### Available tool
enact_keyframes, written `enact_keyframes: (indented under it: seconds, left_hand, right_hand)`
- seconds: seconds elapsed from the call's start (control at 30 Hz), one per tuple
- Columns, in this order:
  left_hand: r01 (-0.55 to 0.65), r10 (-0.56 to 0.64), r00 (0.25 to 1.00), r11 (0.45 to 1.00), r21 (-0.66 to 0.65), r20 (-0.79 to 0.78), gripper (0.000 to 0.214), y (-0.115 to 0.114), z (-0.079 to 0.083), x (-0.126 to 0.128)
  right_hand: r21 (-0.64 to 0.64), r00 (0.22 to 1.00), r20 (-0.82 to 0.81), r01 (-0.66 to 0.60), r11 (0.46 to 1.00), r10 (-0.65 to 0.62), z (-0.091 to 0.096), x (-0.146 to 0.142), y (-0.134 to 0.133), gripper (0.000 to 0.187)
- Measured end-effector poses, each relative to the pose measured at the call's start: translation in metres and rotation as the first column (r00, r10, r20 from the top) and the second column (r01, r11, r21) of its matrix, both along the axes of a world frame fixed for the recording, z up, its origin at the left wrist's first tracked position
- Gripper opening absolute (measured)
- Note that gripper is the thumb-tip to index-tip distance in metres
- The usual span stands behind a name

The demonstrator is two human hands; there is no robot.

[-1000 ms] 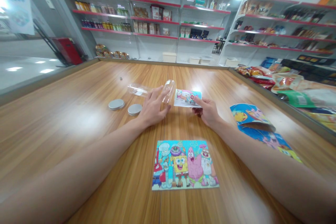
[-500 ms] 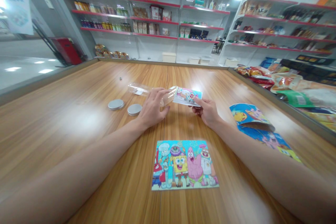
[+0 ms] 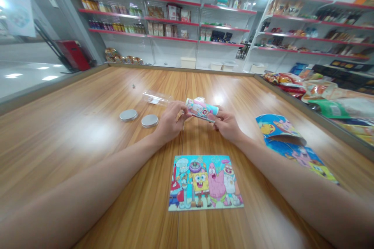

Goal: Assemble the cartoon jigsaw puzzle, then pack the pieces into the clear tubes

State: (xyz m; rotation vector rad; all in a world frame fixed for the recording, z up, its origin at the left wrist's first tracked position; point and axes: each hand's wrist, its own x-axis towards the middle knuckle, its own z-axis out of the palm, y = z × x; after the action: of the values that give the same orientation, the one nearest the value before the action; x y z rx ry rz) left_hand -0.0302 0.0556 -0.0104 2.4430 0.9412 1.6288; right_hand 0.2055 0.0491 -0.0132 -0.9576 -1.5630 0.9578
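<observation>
My left hand [image 3: 169,122] and my right hand [image 3: 228,124] are both closed on a printed cartoon sheet [image 3: 201,109], which is curled into a roll just above the wooden table [image 3: 87,132]. The left fingers pinch its left end and the right fingers its right end. I cannot tell whether a clear tube is under the sheet. Another clear plastic tube [image 3: 154,97] lies on its side behind my left hand. Two round metal lids [image 3: 128,115] [image 3: 150,121] lie flat to the left. A finished cartoon jigsaw [image 3: 204,182] lies between my forearms.
Blue cartoon printed sheets [image 3: 280,130] lie to the right of my right arm. Snack bags [image 3: 321,93] are heaped along the table's right edge. Shop shelves [image 3: 175,19] with red trim stand behind the table. A small dark object [image 3: 133,85] sits far left.
The flat sheet in my right hand has been brought against the tube in my left hand and curled into a roll. Both hands have closed together around it.
</observation>
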Motion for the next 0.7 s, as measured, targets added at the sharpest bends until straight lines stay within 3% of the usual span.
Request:
enact_keyframes:
  seconds: [0.1,0.2,0.3,0.37,0.43,0.53,0.63,0.7]
  left_hand:
    - [-0.041,0.042,0.998,0.999,-0.027,0.038,0.012,-0.001,0.000,0.000]
    - [-0.092,0.096,0.992,0.994,-0.051,0.080,0.014,0.000,0.000,-0.001]
    - [-0.091,0.097,0.992,0.993,-0.074,0.076,0.014,0.001,-0.002,-0.001]
    - [-0.079,0.082,0.995,0.994,-0.070,0.048,0.014,0.001,-0.003,0.000]
    - [-0.061,0.059,0.998,0.996,-0.069,-0.018,0.035,0.002,-0.004,0.002]
    - [-0.054,0.034,0.987,0.991,-0.126,-0.157,0.062,0.003,-0.007,0.004]
    - [-0.077,0.029,0.974,0.975,-0.208,-0.227,0.049,0.005,-0.010,0.004]
    - [-0.085,0.032,0.978,0.963,-0.255,-0.206,0.044,0.008,-0.012,0.004]
  right_hand:
    - [0.100,0.996,0.084,-0.046,0.994,0.038,-0.001,0.001,-0.004,0.042]
    - [0.140,0.986,0.112,-0.141,0.980,0.126,0.001,0.003,-0.009,0.058]
    - [0.194,0.980,0.156,-0.151,0.969,0.121,0.005,0.001,-0.013,0.053]
    - [0.207,0.990,0.141,-0.031,0.978,0.001,0.006,-0.002,-0.012,0.045]
    - [0.197,0.987,0.076,0.122,0.973,-0.139,0.005,-0.003,-0.007,0.044]
    - [0.152,0.924,-0.006,0.379,0.913,-0.383,0.001,0.005,0.006,0.045]
    - [0.059,0.796,0.015,0.603,0.796,-0.605,-0.003,0.020,0.020,0.041]
    - [0.016,0.777,0.051,0.628,0.778,-0.628,-0.005,0.027,0.026,0.039]
